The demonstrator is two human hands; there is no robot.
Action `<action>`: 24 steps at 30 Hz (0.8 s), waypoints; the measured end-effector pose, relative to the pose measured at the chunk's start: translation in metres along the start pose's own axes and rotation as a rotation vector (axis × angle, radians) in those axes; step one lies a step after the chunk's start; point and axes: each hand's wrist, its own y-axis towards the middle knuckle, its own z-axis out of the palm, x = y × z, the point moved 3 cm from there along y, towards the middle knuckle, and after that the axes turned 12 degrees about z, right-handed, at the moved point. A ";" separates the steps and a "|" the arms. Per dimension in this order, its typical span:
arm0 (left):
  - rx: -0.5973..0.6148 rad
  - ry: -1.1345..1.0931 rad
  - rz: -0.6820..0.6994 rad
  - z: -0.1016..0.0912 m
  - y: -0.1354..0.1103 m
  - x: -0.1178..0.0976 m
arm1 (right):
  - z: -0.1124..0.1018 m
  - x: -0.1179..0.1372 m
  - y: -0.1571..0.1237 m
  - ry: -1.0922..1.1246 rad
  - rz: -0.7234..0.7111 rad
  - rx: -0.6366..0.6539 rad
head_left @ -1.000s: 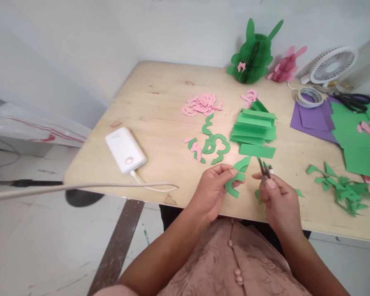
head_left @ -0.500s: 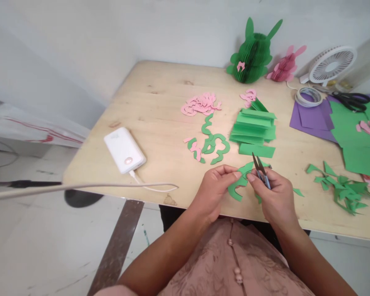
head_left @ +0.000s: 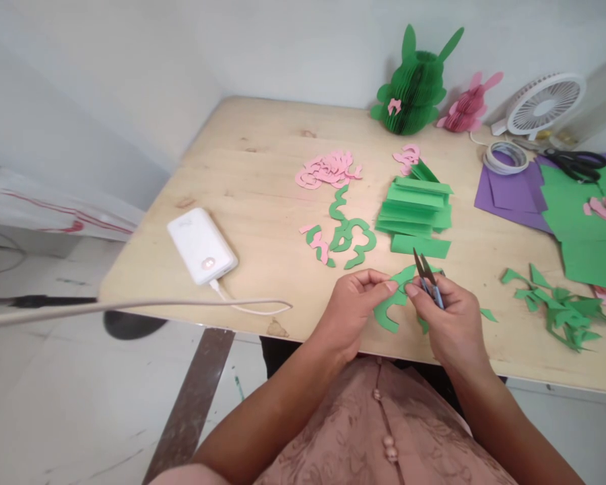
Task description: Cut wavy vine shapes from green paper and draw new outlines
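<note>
Near the table's front edge, my left hand (head_left: pixel 356 306) pinches a curved green paper cutout (head_left: pixel 386 315) between thumb and fingers. My right hand (head_left: pixel 449 316) is closed around small scissors (head_left: pixel 429 283) with blue-grey handles, their dark blades pointing away from me and slightly parted. My right thumb also touches the green paper. Just beyond my hands lie folded green paper strips (head_left: pixel 414 209). Left of these are wavy green cutouts (head_left: pixel 358 239), some with pink pieces on them, and a pile of pink cutouts (head_left: pixel 328 168).
A white power bank (head_left: pixel 202 246) with a cable lies at left. Green scraps (head_left: pixel 560 306) are heaped at right, near green sheets (head_left: pixel 586 236), purple paper (head_left: pixel 515 192), a tape roll (head_left: pixel 505 159) and black scissors (head_left: pixel 576 164). Behind stand a green paper rabbit (head_left: pixel 414 94), a pink one (head_left: pixel 467 108) and a fan (head_left: pixel 545 104).
The view has shifted very slightly. Both hands keep their hold on the green paper and the scissors, with almost no visible movement.
</note>
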 end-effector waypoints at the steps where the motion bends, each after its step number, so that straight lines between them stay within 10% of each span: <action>1: 0.004 0.004 0.000 0.000 0.000 0.000 | 0.000 0.000 0.000 0.001 0.001 0.003; 12: 0.021 0.143 0.140 -0.005 0.001 -0.005 | -0.001 0.001 -0.003 0.063 0.021 0.000; 20: 0.262 0.691 0.883 -0.005 -0.009 -0.026 | 0.003 0.002 -0.009 0.371 0.211 0.195; 24: 0.380 0.873 1.045 -0.008 -0.013 -0.028 | 0.006 0.004 -0.011 0.404 0.312 0.319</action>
